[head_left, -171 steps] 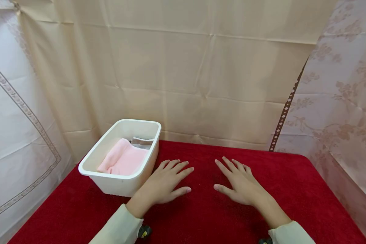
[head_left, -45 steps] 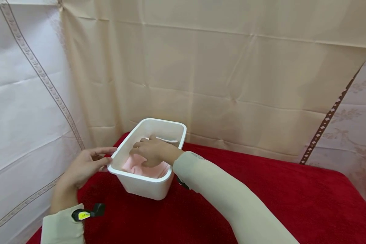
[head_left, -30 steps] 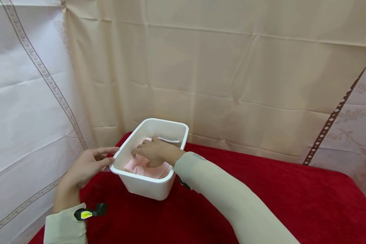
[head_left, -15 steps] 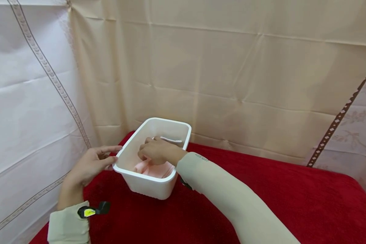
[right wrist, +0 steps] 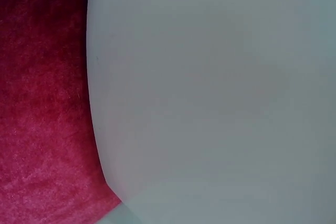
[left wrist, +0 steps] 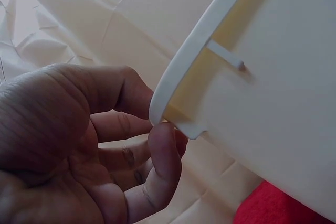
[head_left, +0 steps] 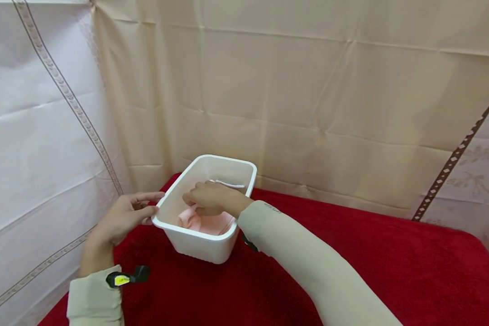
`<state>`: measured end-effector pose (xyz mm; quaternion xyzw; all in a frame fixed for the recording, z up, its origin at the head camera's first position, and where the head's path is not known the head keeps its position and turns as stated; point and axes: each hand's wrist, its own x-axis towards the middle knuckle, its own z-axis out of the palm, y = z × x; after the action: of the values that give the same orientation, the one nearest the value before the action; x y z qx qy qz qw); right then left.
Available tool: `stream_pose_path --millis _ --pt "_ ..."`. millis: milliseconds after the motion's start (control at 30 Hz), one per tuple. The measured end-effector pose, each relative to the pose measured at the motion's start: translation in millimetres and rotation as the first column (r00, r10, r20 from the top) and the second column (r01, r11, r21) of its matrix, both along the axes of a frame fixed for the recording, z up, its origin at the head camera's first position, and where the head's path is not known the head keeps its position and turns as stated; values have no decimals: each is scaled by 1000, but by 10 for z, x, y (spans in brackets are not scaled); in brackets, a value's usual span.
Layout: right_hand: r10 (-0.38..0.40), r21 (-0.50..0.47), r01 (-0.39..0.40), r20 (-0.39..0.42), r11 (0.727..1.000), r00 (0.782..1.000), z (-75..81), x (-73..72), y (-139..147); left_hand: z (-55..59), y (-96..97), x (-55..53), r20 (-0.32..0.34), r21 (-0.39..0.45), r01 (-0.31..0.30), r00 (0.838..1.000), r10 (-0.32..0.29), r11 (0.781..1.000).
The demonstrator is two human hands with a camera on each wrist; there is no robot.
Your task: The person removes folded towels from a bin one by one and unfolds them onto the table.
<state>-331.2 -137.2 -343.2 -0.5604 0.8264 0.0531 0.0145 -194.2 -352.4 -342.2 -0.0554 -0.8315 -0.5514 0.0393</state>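
A white plastic tub (head_left: 203, 246) stands on the table, with a folded pink cloth (head_left: 216, 224) inside it. My left hand (head_left: 124, 217) pinches the tub's left rim between thumb and fingers, as the left wrist view shows of the rim (left wrist: 178, 72). Reaching over the right side, my right hand (head_left: 212, 198) is down in the tub with its fingers curled into the pink cloth, which bunches beneath them. Its fingertips are hidden. A thin white edge of another item (head_left: 230, 184) shows behind that hand. Only the tub's outer wall (right wrist: 210, 93) fills most of the right wrist view.
Red plush cloth (head_left: 350, 253) covers the table. A beige curtain (head_left: 289, 99) hangs behind it, and a white patterned sheet (head_left: 36, 149) closes off the left side. Black wrist straps sit at the sleeve cuffs.
Both hands, formerly spread above the table, have moved to the tub. Over the last second the pink cloth has been drawn slightly away from the left wall, under my right hand.
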Motion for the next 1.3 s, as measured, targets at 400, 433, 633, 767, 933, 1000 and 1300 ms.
stream_pose_path --millis 400,433,633,767,933,1000,1300 --pt "50 -128 -45 30 991 998 75 -12 75 9 -4 3 24 30 15 1000 -16 999" --pt "53 -136 -49 26 989 998 79 -8 81 9 -6 4 25 31 16 1000 -17 999" --pt "81 -166 -82 -11 983 997 138 35 134 2 -23 9 19 46 29 999 -30 999" --pt "98 -175 -101 -26 979 995 196 46 172 -2 -29 1 16 54 42 999 -43 998" --pt "111 -213 -116 -34 970 993 327 71 226 3 -45 -6 5 44 37 999 -37 998" --pt "111 -224 -117 -42 968 993 394 86 245 -1 -55 -5 0 40 36 999 -36 999" --pt "124 -224 -151 -131 963 984 645 105 417 -39 -27 -10 -8 54 53 999 -52 997"
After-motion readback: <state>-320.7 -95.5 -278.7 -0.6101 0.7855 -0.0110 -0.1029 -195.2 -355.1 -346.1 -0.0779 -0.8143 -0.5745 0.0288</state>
